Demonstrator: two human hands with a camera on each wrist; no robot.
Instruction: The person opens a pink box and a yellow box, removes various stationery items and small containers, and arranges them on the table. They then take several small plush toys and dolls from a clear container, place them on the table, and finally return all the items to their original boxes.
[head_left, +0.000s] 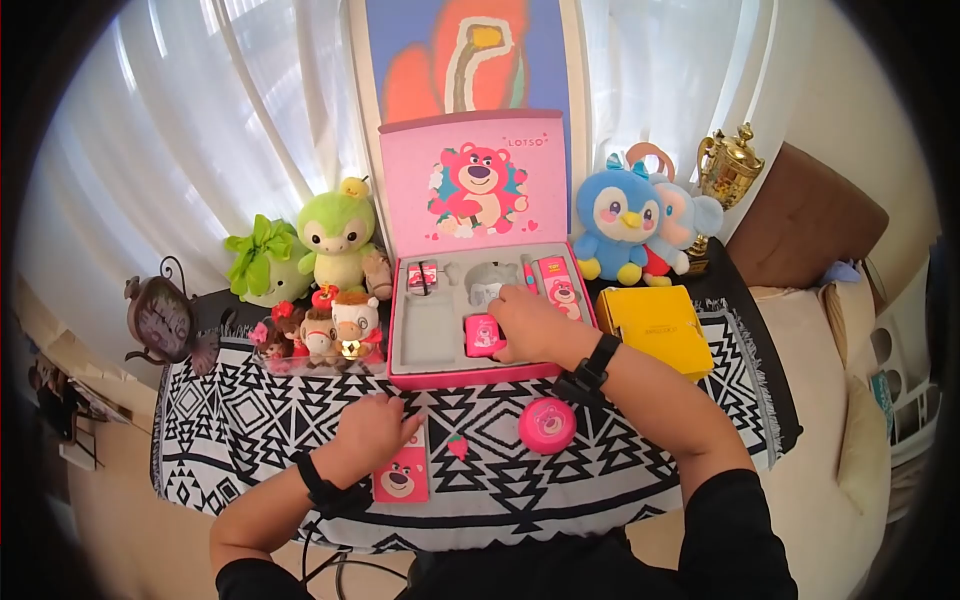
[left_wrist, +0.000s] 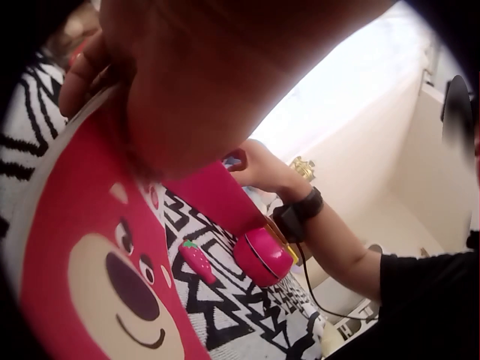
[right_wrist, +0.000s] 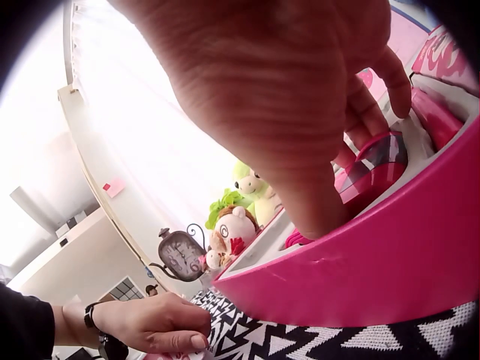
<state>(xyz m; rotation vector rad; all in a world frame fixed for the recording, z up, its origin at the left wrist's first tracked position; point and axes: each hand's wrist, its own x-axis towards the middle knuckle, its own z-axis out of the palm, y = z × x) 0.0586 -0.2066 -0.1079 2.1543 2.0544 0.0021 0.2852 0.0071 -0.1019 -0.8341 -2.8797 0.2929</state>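
Note:
In the head view, my right hand (head_left: 530, 325) reaches into the pink gift box (head_left: 480, 372), thumb and fingers about a small pink case (head_left: 484, 336) with a bear print. The right wrist view shows the fingers bent over the pink case (right_wrist: 375, 169) inside the tray, the thumb low beside it. My left hand (head_left: 375, 432) lies loosely curled over the top of a pink bear-face card (head_left: 401, 478) on the patterned cloth. The bear card (left_wrist: 135, 300) fills the lower left of the left wrist view, its upper part hidden under the hand.
A strawberry-shaped piece (head_left: 457, 446) and a round pink case (head_left: 547, 426) lie before the box. To its right is a yellow box (head_left: 655, 330), with a blue penguin plush (head_left: 617, 222) behind. Green plush toys (head_left: 338, 240) and a metal clock (head_left: 163, 318) stand at left.

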